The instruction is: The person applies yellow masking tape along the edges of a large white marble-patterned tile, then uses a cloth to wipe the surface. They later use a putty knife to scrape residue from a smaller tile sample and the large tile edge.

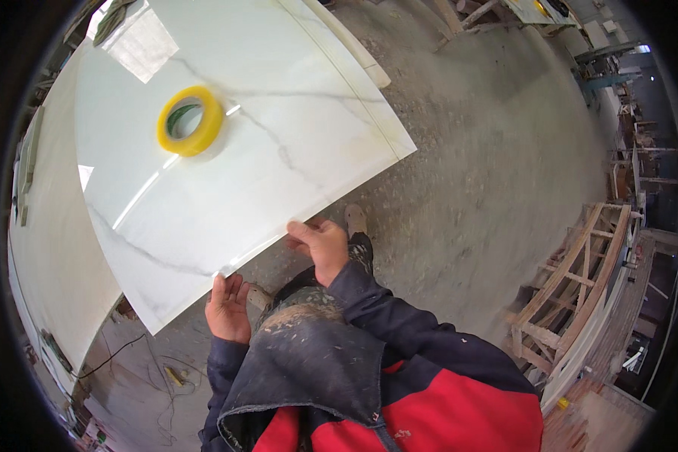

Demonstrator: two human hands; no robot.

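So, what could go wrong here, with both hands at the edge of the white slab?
The left hand and right hand are bare on the marble slab edge; it might cut or pinch fingers. The yellow tape roll lies loose on the glossy top and could slide off if the slab tilts.

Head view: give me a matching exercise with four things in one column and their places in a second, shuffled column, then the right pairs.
Things:
1. yellow tape roll
2. left hand
3. right hand
4. wooden frame

Places:
A. on the concrete floor, far right
B. lying on the white marble-look slab
C. under the slab's near edge
D. fingers on the slab's near edge

Pairs: 1-B, 2-C, 3-D, 4-A
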